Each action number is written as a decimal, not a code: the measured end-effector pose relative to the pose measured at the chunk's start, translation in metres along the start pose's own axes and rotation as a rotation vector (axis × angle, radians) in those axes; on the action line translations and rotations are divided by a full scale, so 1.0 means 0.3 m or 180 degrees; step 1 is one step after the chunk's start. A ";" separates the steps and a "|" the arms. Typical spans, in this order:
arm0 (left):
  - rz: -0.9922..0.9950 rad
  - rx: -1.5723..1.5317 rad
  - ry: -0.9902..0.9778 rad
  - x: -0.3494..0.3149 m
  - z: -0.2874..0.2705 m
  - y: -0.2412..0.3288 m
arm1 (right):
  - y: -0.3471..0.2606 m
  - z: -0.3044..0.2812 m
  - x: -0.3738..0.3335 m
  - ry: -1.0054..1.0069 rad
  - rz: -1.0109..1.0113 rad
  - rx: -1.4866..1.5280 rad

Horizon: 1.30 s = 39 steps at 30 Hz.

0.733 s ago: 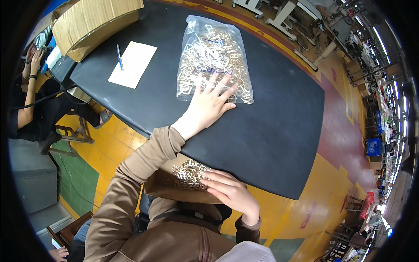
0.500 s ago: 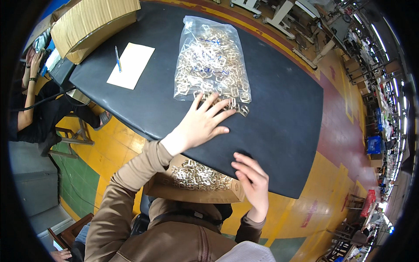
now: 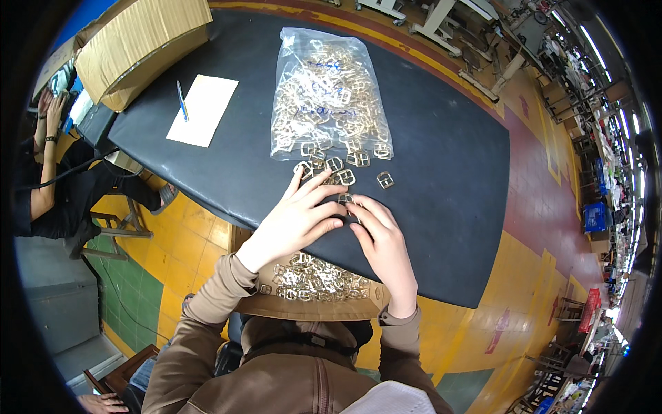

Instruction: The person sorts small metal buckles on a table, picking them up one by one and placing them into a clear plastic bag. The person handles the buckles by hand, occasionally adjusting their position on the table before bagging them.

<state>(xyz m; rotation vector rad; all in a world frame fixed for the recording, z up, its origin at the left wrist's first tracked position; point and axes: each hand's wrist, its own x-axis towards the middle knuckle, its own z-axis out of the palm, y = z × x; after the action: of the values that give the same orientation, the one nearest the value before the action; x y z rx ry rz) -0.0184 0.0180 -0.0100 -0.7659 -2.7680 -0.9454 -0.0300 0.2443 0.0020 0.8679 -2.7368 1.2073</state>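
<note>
Small gold-coloured metal buckles (image 3: 345,178) lie loose on the black table, at the mouth of a clear plastic bag (image 3: 331,96) full of more buckles. My left hand (image 3: 293,219) is spread palm down, its fingertips touching the nearest loose ones. Close beside it, my right hand (image 3: 383,238) has its fingertips curled at a buckle (image 3: 345,199), which the fingers partly hide. Off to the right, one buckle (image 3: 385,180) lies apart. Below the table's front edge, an open cardboard box (image 3: 324,310) in front of my body holds a heap of buckles (image 3: 317,277).
A sheet of paper (image 3: 214,103) with a blue pen (image 3: 182,101) on it lies at the table's left. Behind it stands a large cardboard carton (image 3: 141,48). Another person (image 3: 52,165) sits at the far left. Machine stands (image 3: 441,27) are beyond the table.
My right hand has come from the table's front edge up to the loose buckles. My left hand has drawn slightly back toward me, and several buckles now lie outside the bag's mouth.
</note>
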 end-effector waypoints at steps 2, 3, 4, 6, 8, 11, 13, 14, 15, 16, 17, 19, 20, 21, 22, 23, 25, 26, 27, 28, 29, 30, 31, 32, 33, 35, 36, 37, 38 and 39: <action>-0.0066 -0.0073 0.0228 -0.001 0.002 -0.002 | 0.000 -0.017 -0.034 -0.0153 0.0501 0.0135; -0.0144 -0.0144 0.0331 -0.001 0.005 -0.001 | 0.003 -0.032 -0.047 -0.0167 0.0504 0.0137; -0.0234 -0.0221 0.0415 0.001 0.009 0.000 | 0.005 -0.040 -0.057 -0.0013 0.0414 0.0249; -0.0345 -0.0007 0.0533 0.003 0.019 0.007 | 0.004 -0.059 -0.081 0.0187 0.0567 0.0357; -0.0435 0.0176 0.0558 0.007 0.028 0.013 | 0.001 -0.052 -0.094 -0.0003 0.0136 -0.0131; -0.0328 0.0182 0.0363 0.003 0.026 0.019 | -0.036 -0.032 -0.151 -0.0651 -0.0185 -0.0181; -0.0314 0.0160 0.0311 -0.005 0.026 0.024 | -0.060 -0.030 -0.192 -0.0975 -0.0192 0.0181; -0.0268 0.0171 0.0323 -0.011 0.024 0.025 | -0.072 -0.030 -0.211 -0.1098 -0.0267 0.0239; -0.0228 0.0176 0.0311 -0.018 0.021 0.024 | -0.083 -0.032 -0.226 -0.1235 -0.0237 0.0387; -0.0184 0.0184 0.0293 -0.024 0.019 0.024 | -0.085 -0.036 -0.230 -0.1334 -0.0322 0.0603; -0.0143 0.0151 0.0287 -0.028 0.019 0.023 | -0.088 -0.044 -0.231 -0.1442 -0.0419 0.0814; -0.0040 0.0091 0.0253 -0.032 0.018 0.019 | -0.091 -0.051 -0.211 -0.1265 -0.0631 0.1067; -0.0058 -0.0018 0.0258 -0.034 0.019 0.018 | -0.090 -0.050 -0.190 -0.1034 -0.0470 0.0895; -0.0070 -0.0127 0.0267 -0.035 0.019 0.016 | -0.090 -0.048 -0.167 -0.0745 -0.0350 0.0761; -0.0080 -0.0236 0.0280 -0.035 0.020 0.014 | -0.086 -0.047 -0.139 -0.0448 -0.0271 0.0559; -0.0154 -0.0333 0.0426 -0.036 0.020 0.011 | -0.079 -0.036 -0.105 -0.0261 0.0008 0.0536; -0.0304 -0.0530 0.0740 -0.038 0.018 0.002 | -0.056 0.006 -0.016 0.0073 0.0065 0.0521; -0.0437 -0.0516 0.0884 -0.039 0.018 -0.001 | -0.052 0.029 0.015 0.0157 0.0106 0.0428; -0.0572 -0.0503 0.1043 -0.041 0.019 -0.004 | -0.052 0.044 0.028 0.0098 0.0039 0.0338; -0.0715 -0.0486 0.1205 -0.043 0.018 -0.009 | -0.048 0.058 0.039 0.0031 -0.0031 0.0254; -0.0737 -0.0469 0.1271 -0.043 0.018 -0.015 | -0.043 0.068 0.045 -0.0057 -0.0113 0.0172; -0.0772 -0.0408 0.1223 -0.045 0.019 -0.016 | -0.039 0.071 0.038 -0.0194 -0.0161 0.0260; -0.0810 -0.0356 0.1168 -0.046 0.025 -0.015 | -0.038 0.067 0.019 -0.0348 -0.0210 0.0349; -0.0847 -0.0316 0.1114 -0.046 0.030 -0.014 | -0.039 0.061 -0.005 -0.0481 -0.0266 0.0412; -0.0792 -0.0136 0.1020 -0.045 0.034 -0.013 | -0.046 0.053 -0.038 -0.0683 -0.0248 0.0561; -0.0695 0.0050 0.0924 -0.038 0.045 -0.006 | -0.062 0.034 -0.099 -0.1058 -0.0429 0.0709; -0.0651 0.0143 0.0870 -0.034 0.047 -0.002 | -0.074 0.021 -0.126 -0.1263 -0.0563 0.0745; -0.0577 0.0194 0.0814 -0.034 0.044 0.000 | -0.087 0.004 -0.150 -0.1501 -0.0273 0.1185; -0.0527 0.0079 0.0784 -0.033 0.040 0.001 | -0.087 -0.014 -0.155 -0.1509 -0.0344 0.1156; -0.0470 -0.0039 0.0739 -0.030 0.033 0.000 | -0.090 -0.036 -0.157 -0.1508 -0.0408 0.1125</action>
<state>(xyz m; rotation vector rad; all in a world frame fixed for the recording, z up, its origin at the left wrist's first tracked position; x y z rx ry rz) -0.0100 0.0203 -0.0203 -0.4261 -2.6442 -1.0065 0.0212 0.2595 0.0165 1.5179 -2.7730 1.6745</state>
